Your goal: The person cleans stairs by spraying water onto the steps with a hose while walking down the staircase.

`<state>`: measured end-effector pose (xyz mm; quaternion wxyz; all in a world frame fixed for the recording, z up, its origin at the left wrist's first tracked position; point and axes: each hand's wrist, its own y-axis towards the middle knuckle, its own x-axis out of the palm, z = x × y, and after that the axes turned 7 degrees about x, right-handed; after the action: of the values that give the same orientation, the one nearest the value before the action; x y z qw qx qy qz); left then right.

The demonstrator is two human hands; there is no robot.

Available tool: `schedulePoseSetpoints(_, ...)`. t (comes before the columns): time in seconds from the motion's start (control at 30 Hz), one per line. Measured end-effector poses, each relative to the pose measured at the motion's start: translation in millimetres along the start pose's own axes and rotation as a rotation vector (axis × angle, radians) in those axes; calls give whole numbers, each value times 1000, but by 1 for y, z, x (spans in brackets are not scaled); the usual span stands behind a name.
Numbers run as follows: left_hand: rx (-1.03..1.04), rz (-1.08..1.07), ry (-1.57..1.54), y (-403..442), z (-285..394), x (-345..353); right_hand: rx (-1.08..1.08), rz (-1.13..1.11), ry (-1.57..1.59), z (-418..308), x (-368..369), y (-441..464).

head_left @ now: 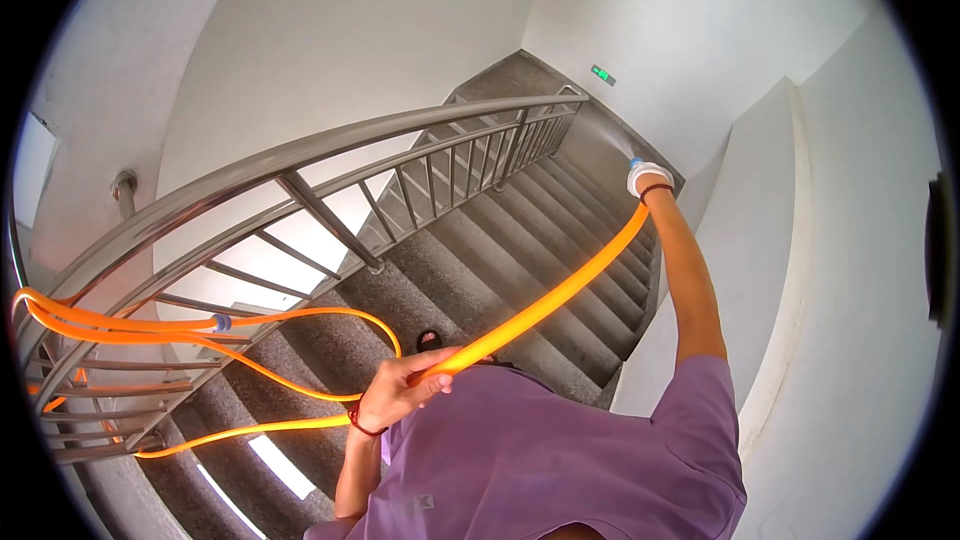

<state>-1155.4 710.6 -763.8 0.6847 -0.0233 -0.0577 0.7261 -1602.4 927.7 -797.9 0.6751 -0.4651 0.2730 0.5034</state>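
Note:
A long orange hose [545, 310] runs across my front from one hand to the other. My left hand [402, 390], with a red cord at the wrist, is closed around it near my waist. My right arm reaches forward over the steps, and my right hand [652, 180] is closed at the hose's far end. A blue-tipped nozzle [635, 162] pokes out there, with a faint pale spray ahead of it. White material shows around that hand; whether it is a glove or part of the nozzle is unclear.
Grey stone stairs [480, 265] descend ahead to a landing [592, 145]. A metal railing [330, 135] lines the left, with more orange hose [110, 325] looped over it. White walls [840, 120] enclose the stairwell; a green exit sign [602, 74] is low on one. My foot [429, 340] rests on a step.

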Motion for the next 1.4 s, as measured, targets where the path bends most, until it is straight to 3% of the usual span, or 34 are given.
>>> schedulePoseSetpoints(0.5, -47, 37, -18, -22, -6, -11, -17, -40, 52, -39, 8, -2)
schedulePoseSetpoints(0.9, -75, 98, -92, -49, -14, -24, -241, -52, -45, -82, 17, -24)
schedulePoseSetpoints(1.07, -86, 99, -52, -39, -9, -13, -84, -28, 19, -76, 17, -9)
schedulePoseSetpoints(1.17, -72, 91, -30, -39, -11, -12, -173, -49, -118, -66, 7, -25)
schedulePoseSetpoints(1.2, -75, 92, -31, -39, -11, -12, -79, -47, 13, -68, 19, -10)
schedulePoseSetpoints(1.3, -76, 81, -6, -37, -10, -11, -135, -25, 4, -65, 27, -13)
schedulePoseSetpoints(1.4, -84, 85, -5, -37, -11, -10, -60, -14, 109, -63, 34, -9)
